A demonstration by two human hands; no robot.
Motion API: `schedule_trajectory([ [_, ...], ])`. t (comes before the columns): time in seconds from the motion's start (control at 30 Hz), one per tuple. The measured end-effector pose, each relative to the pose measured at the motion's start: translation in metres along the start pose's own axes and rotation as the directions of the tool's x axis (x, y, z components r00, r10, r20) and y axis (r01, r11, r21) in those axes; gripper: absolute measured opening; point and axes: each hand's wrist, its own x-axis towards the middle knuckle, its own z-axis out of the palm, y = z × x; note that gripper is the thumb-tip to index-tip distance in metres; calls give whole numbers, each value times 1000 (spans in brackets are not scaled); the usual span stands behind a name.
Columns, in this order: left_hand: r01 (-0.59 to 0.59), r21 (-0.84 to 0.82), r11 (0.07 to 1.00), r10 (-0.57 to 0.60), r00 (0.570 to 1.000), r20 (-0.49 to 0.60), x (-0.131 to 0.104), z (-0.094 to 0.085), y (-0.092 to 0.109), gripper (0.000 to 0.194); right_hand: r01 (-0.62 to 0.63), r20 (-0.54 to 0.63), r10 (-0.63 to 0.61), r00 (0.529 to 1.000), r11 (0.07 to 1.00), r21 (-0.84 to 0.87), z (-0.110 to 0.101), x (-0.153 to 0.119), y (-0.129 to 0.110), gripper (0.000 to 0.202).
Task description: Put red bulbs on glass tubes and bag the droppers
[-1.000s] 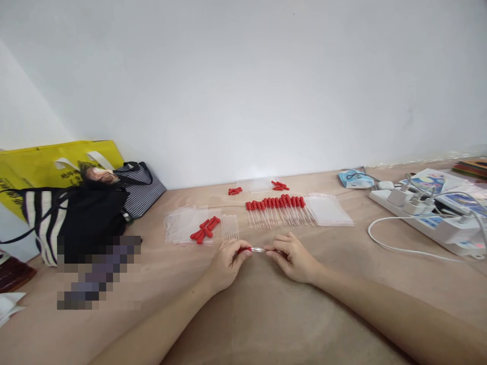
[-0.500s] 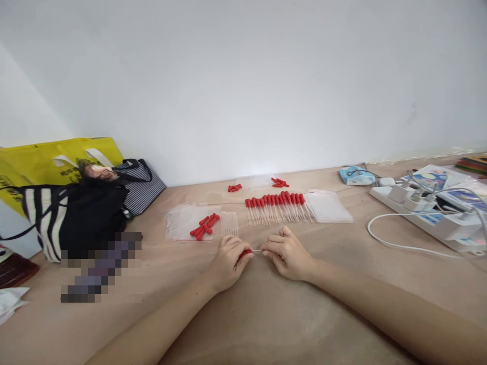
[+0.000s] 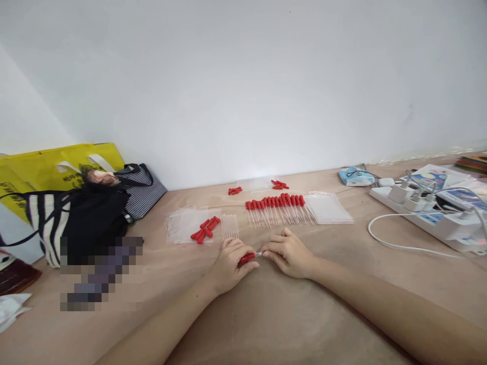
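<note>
Between my hands is a dropper: a red rubber bulb (image 3: 246, 258) with a thin clear tube (image 3: 259, 254) at its end. My left hand (image 3: 233, 263) is closed around the bulb, and my right hand (image 3: 291, 255) pinches the tube. Beyond them lies a row of finished-looking droppers (image 3: 274, 203), red bulbs towards the wall and clear tubes towards me. Several loose red bulbs (image 3: 205, 229) rest on clear plastic bags (image 3: 178, 225) at the left. Beside them several bare clear tubes (image 3: 230, 226) lie side by side.
More red bulbs (image 3: 235, 191) and clear tubes (image 3: 261, 184) lie near the wall. A stack of clear bags (image 3: 330, 208) sits right of the droppers. At the right are a blue mask (image 3: 356, 176) and a power strip (image 3: 422, 218) with cables; bags (image 3: 83, 218) fill the left.
The fingers of my left hand have loosened slightly, with the thumb lower, so more of the red bulb shows. My right hand has hardly moved.
</note>
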Motion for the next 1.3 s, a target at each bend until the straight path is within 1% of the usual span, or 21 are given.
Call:
schedule_trajectory([
  [0.13, -23, 8, 1000, 23, 999, -24, -1, -1, -5, 18, 57, -14, -58, 998, 995, -84, 0, -3, 0, 24],
  [0.23, -74, 36, 997, 74, 997, 4, -1, -2, -8, 19, 99, -34, -106, 994, 983, -157, 3, -3, 1, 26],
  [0.33, -107, 62, 992, 104, 993, 52, -1, -4, -9, 20, 116, -57, -128, 990, 977, -179, 5, -3, 0, 26],
  [0.4, -84, 58, 995, 80, 995, 55, -2, -5, -9, 20, 113, -69, -126, 990, 980, -162, 5, -3, -1, 25],
  [0.43, -55, 52, 997, 53, 998, 38, -2, -5, -9, 20, 98, -77, -110, 991, 984, -152, 5, -3, -1, 24],
  [0.5, 32, 28, 999, -32, 999, -26, -5, -5, -11, 27, 9, -117, -26, 993, 990, -139, 4, -3, 0, 21],
  [0.53, 83, 7, 997, -82, 994, -66, -6, -5, -12, 34, -67, -153, 46, 987, 989, -135, 3, -3, 2, 20],
  [0.57, 133, -22, 991, -135, 985, -107, -8, -4, -13, 40, -159, -196, 133, 972, 979, -126, 2, -1, 4, 20],
  [0.63, 227, -89, 970, -241, 952, -190, -10, -2, -16, 45, -348, -270, 315, 910, 933, -88, 1, 7, 11, 22],
  [0.7, 282, -132, 950, -308, 917, -255, -11, -1, -18, 40, -499, -294, 467, 834, 865, -42, 0, 21, 19, 25],
  [0.73, 287, -136, 948, -314, 911, -268, -10, 0, -18, 36, -558, -294, 527, 797, 829, -28, 1, 30, 22, 26],
  [0.77, 277, -130, 952, -302, 916, -264, -10, -1, -17, 30, -611, -292, 579, 762, 792, -24, 2, 39, 25, 27],
  [0.83, 234, -102, 967, -251, 944, -215, -9, -3, -15, 18, -685, -305, 646, 699, 727, -30, 7, 60, 27, 27],
  [0.87, 216, -88, 972, -229, 957, -181, -9, -4, -14, 13, -707, -313, 664, 679, 706, -36, 10, 70, 26, 27],
  [0.93, 194, -72, 978, -201, 973, -113, -8, -6, -11, 7, -733, -312, 687, 656, 679, -46, 18, 87, 23, 27],
  [1.0, 180, -75, 981, -185, 981, -63, -8, -8, -8, 6, -751, -294, 707, 643, 658, -57, 25, 97, 20, 27],
  [1.07, 162, -87, 983, -166, 985, -41, -8, -8, -7, 8, -763, -276, 723, 634, 642, -72, 31, 103, 18, 26],
  [1.13, 151, -89, 985, -154, 988, -33, -8, -7, -6, 9, -767, -263, 727, 634, 635, -93, 35, 104, 17, 25],
  [1.23, 141, -78, 987, -143, 989, -28, -7, -5, -6, 10, -756, -247, 718, 651, 644, -120, 38, 103, 19, 23],
  [1.3, 139, -52, 989, -142, 989, -48, -6, -5, -7, 10, -748, -254, 708, 659, 652, -124, 38, 102, 19, 23],
])
